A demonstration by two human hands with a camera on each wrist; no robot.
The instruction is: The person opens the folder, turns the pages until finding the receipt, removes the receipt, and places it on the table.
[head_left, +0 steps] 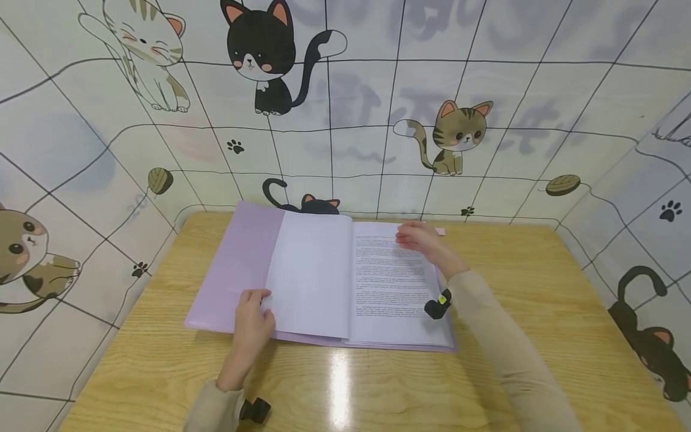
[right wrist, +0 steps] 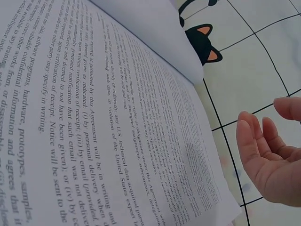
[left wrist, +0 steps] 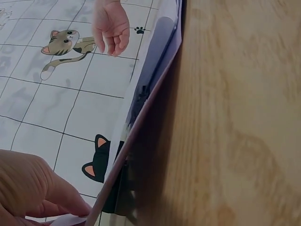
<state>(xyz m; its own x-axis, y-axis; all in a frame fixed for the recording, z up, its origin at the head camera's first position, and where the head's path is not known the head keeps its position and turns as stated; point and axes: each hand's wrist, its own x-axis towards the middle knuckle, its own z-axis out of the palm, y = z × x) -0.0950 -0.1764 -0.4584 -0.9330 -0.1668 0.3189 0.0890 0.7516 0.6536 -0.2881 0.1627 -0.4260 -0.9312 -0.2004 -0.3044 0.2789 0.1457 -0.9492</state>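
Observation:
A purple folder [head_left: 237, 264] lies spread on the wooden table, with white sheets inside. On its left side is a blank white page [head_left: 310, 276]; on its right side is a page of printed text [head_left: 394, 276]. My left hand [head_left: 252, 318] pinches the outer left edge of the turned pages, low on the purple cover. In the left wrist view, the left thumb and fingers [left wrist: 42, 197] meet at that paper edge. Over the upper right of the printed page hovers my right hand [head_left: 423, 240], fingers loosely bent and holding nothing. The right wrist view shows that hand [right wrist: 273, 165] apart from the paper.
A light wooden table [head_left: 540, 312] extends around the folder. Behind it stands a white gridded backdrop [head_left: 367, 90] printed with cartoon cats. A small pale tab [head_left: 441, 231] sticks out near the folder's upper right corner.

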